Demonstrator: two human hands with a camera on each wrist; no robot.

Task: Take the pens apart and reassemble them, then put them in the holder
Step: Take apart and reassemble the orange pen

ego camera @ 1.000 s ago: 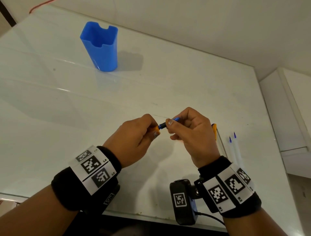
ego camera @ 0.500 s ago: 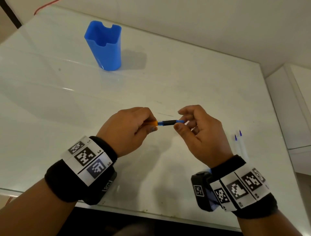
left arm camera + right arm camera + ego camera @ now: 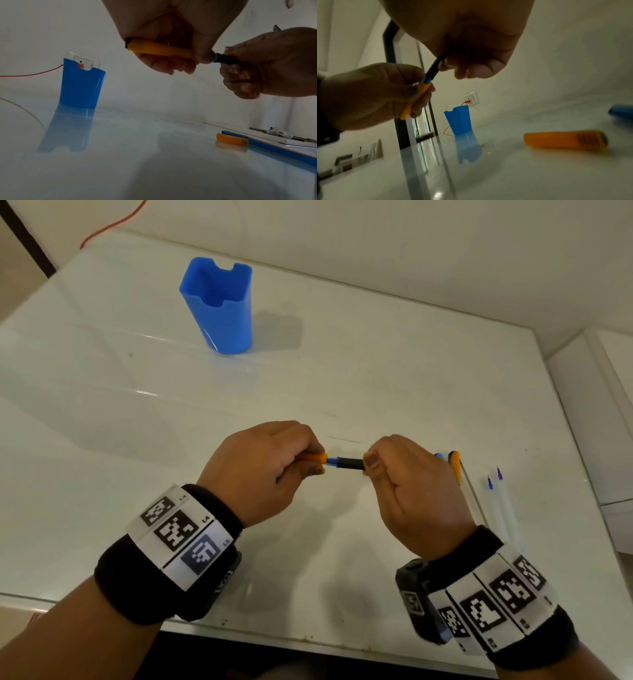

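1. Our left hand (image 3: 263,470) is wrapped around the orange cap (image 3: 159,50) of a pen, fingers curled over it.
2. Our right hand (image 3: 411,491) pinches the dark grip section (image 3: 349,463) of the same pen (image 3: 337,462) between thumb and fingers; a short blue band shows where cap and grip meet.
3. We hold the pen level above the white table (image 3: 376,371), over its middle, with bare surface on every side of the hands.
4. The blue holder (image 3: 219,306) stands upright at the far left, well apart from our hands and near the far edge.
5. To the right, a second orange cap (image 3: 565,140) lies beside a blue pen barrel (image 3: 274,148).
6. Further right, two pale refills (image 3: 500,508) with blue tips lie near the table's right edge.
7. The near edge runs just under our wrists.
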